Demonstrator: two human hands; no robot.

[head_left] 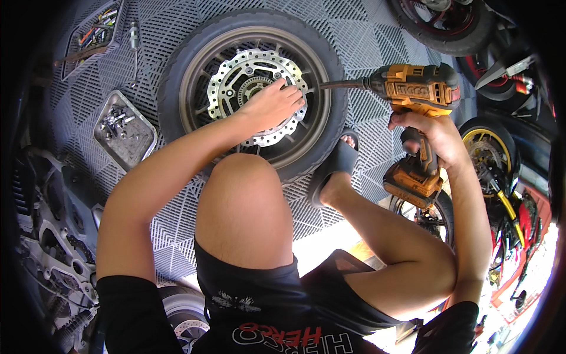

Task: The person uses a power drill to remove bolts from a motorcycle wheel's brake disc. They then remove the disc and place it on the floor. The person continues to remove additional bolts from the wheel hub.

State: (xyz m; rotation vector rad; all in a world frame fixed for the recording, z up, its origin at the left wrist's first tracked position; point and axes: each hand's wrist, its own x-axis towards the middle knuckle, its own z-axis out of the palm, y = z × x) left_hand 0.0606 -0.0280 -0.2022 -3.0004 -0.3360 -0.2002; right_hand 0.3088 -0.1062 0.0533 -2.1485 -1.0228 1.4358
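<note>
1. Nearest the camera, the wearer's black sleeve (135, 310) and raised knee (244, 200) flank the work. Beyond them, the left hand (272, 107) lies over a perforated brake disc (236, 68), centred on a motorcycle wheel (177, 65) laid flat. Its fingers curl near a disc bolt (277, 75); whether they pinch anything cannot be told.
2. Wrapped round its handle, the right hand (436, 138) holds a cordless impact driver (415, 88), its long bit (345, 85) pointing at the wheel, well short of the bolt.
3. Likeliest trouble: an early trigger squeeze or a slipping bit could catch the left fingers or score the disc.
4. A one-handed hold could let the driver tilt and chew a bolt head; dropped, it might strike the slippered foot (337, 186).
5. Grey perforated floor tiles (365, 35) lie beneath; a knocked metal tray (141, 150) could scatter its small hardware (118, 121).
6. Around stand a tool basket (66, 50), a gold-rimmed wheel (512, 147) at right and motorcycle parts (62, 248) at left.
</note>
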